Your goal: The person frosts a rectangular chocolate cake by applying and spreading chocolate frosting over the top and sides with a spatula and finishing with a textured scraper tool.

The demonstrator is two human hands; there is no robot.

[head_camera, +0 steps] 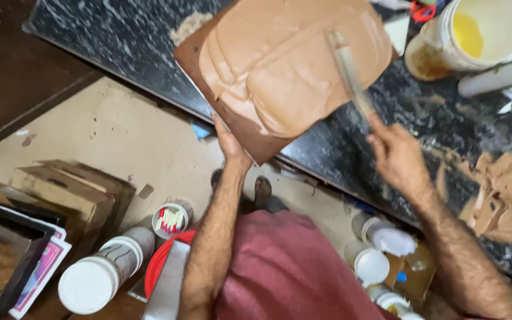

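2 hands work a square brown board [241, 127] coated with thick light-brown cream, upper centre of the frame, lying on the black speckled stone desk [120, 53]. The left hand [229, 142] grips the board's near corner, which juts past the desk edge. The right hand [395, 155] is closed around a long flat metal spatula [349, 74] whose blade lies on the cream. Risk: pressing hard could tip the overhanging board floorward. A white plastic bucket [481, 32] crowds the upper right, a cream heap [508, 195] the right; open desk remains upper left.
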